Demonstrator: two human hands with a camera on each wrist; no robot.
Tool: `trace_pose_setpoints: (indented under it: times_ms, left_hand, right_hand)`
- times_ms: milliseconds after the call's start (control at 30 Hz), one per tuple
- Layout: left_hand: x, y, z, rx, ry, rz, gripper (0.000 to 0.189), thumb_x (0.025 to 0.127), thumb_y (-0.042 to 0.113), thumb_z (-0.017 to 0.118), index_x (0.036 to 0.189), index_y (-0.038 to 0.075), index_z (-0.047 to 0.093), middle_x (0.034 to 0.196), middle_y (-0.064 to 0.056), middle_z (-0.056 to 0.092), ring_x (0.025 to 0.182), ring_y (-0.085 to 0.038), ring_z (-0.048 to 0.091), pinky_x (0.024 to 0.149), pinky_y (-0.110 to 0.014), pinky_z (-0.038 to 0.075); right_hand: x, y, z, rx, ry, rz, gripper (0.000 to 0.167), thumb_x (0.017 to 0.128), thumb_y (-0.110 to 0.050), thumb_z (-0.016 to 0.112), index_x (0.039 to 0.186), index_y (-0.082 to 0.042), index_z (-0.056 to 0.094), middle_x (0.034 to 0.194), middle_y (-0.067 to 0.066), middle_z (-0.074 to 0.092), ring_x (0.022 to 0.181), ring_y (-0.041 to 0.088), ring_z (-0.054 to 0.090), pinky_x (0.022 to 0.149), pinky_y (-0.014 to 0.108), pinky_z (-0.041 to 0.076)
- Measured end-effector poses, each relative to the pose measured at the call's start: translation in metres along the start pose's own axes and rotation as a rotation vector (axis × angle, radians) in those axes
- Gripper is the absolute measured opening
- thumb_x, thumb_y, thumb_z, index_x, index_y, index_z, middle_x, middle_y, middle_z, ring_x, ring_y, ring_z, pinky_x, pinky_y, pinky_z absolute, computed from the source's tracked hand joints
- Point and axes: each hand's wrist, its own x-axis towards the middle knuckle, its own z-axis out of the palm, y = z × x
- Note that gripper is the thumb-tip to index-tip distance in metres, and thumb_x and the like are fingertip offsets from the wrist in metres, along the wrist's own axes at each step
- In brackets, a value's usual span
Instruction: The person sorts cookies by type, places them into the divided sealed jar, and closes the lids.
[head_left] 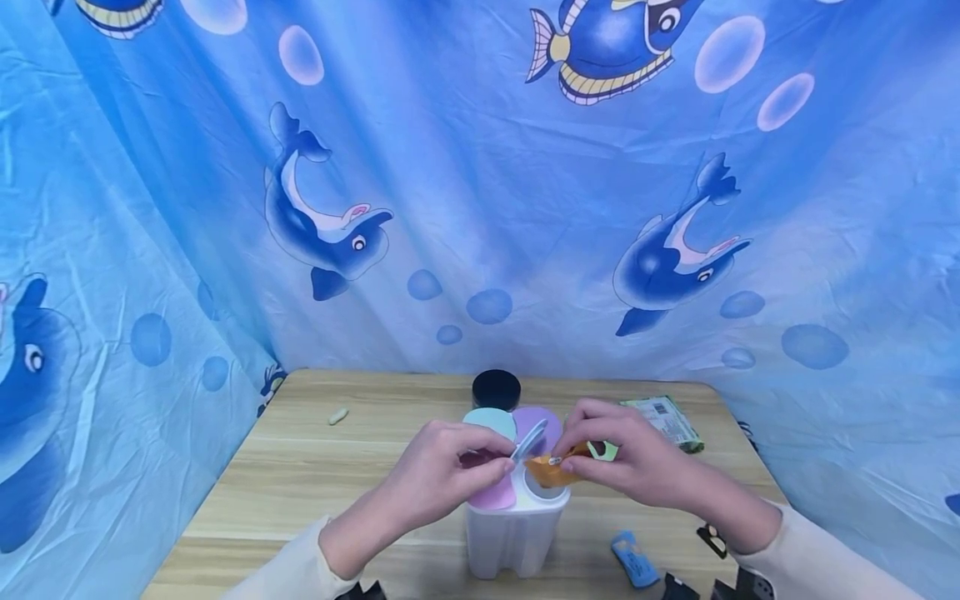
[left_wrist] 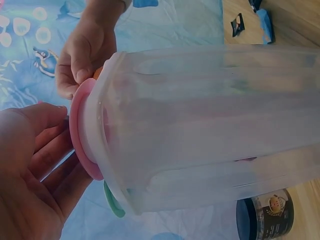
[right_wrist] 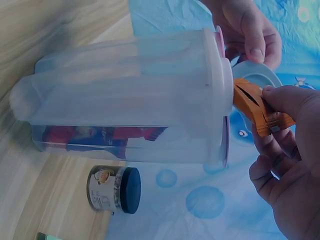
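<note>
A white translucent container (head_left: 517, 537) with several coloured lids stands upright on the table. My left hand (head_left: 453, 467) pinches the raised pale blue lid (head_left: 531, 439) between thumb and fingers. Below that lid is the container's round opening. An orange wrapped packet (right_wrist: 255, 105) is pinched between the thumb and fingers of my right hand (head_left: 630, 454), one end at the opening's rim. The pink lid (left_wrist: 86, 130), mint lid (head_left: 489, 421) and purple lid (head_left: 536, 423) lie down on their openings. Red and blue wrappers (right_wrist: 105, 139) show through one compartment's wall.
Behind the container stands a black-lidded jar (right_wrist: 114, 190). A green package (head_left: 667, 421) lies at the back right. Towards the front right are a blue packet (head_left: 635, 560) and a small black item (head_left: 711, 540). One small pale piece (head_left: 338, 416) lies back left.
</note>
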Motion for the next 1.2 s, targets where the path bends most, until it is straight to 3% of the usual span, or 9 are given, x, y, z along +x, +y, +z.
trace_pose_setpoints:
  times_ms: [200,400,500,667,833,1200]
  left_hand:
    - [0.001,0.0,0.001,0.009,0.0,-0.004,0.008,0.091,0.016,0.077,0.098,0.017,0.08,0.088,0.008,0.077,0.079,0.004,0.065,0.07,-0.019,0.06]
    - [0.001,-0.001,0.002,0.013,0.006,0.018,0.009,0.091,0.014,0.077,0.098,0.016,0.08,0.087,0.009,0.076,0.079,0.004,0.064,0.07,-0.019,0.059]
    - [0.001,-0.001,0.003,0.015,0.01,0.028,0.009,0.09,0.013,0.077,0.098,0.016,0.08,0.087,0.008,0.076,0.079,0.005,0.064,0.069,-0.017,0.059]
    - [0.001,-0.001,0.003,0.018,0.016,0.032,0.01,0.089,0.011,0.077,0.098,0.015,0.08,0.086,0.009,0.076,0.078,0.005,0.064,0.069,-0.016,0.058]
    - [0.001,-0.001,0.002,0.012,0.016,0.026,0.01,0.089,0.012,0.077,0.098,0.016,0.08,0.086,0.009,0.076,0.078,0.004,0.064,0.069,-0.017,0.059]
    - [0.0,-0.001,0.002,0.004,0.015,0.022,0.009,0.091,0.014,0.076,0.099,0.017,0.08,0.087,0.008,0.076,0.079,0.004,0.065,0.07,-0.017,0.059]
  right_hand:
    - [0.005,-0.002,0.003,0.0,-0.011,-0.042,0.015,0.096,-0.015,0.074,0.104,-0.027,0.076,0.1,-0.011,0.064,0.082,0.004,0.057,0.061,0.022,0.053]
    - [0.009,-0.003,0.008,0.017,-0.002,0.082,0.018,0.091,-0.024,0.079,0.108,-0.022,0.071,0.099,-0.012,0.072,0.077,0.006,0.061,0.062,0.023,0.051]
    - [0.008,-0.002,0.01,0.007,0.028,0.131,0.018,0.089,-0.028,0.081,0.101,-0.024,0.068,0.092,-0.014,0.07,0.074,0.006,0.06,0.061,0.023,0.048]
    - [0.005,-0.002,0.012,-0.023,0.042,0.053,0.009,0.092,-0.026,0.078,0.098,-0.03,0.072,0.095,-0.016,0.069,0.08,0.005,0.06,0.063,0.025,0.052]
    - [0.003,-0.002,0.01,0.01,0.005,-0.007,0.015,0.096,-0.015,0.073,0.103,-0.028,0.074,0.101,-0.014,0.07,0.084,0.005,0.063,0.066,0.026,0.057]
    - [0.012,-0.003,0.021,-0.071,-0.096,0.071,0.012,0.094,-0.021,0.077,0.103,-0.027,0.072,0.091,-0.017,0.069,0.075,-0.001,0.058,0.062,0.022,0.053]
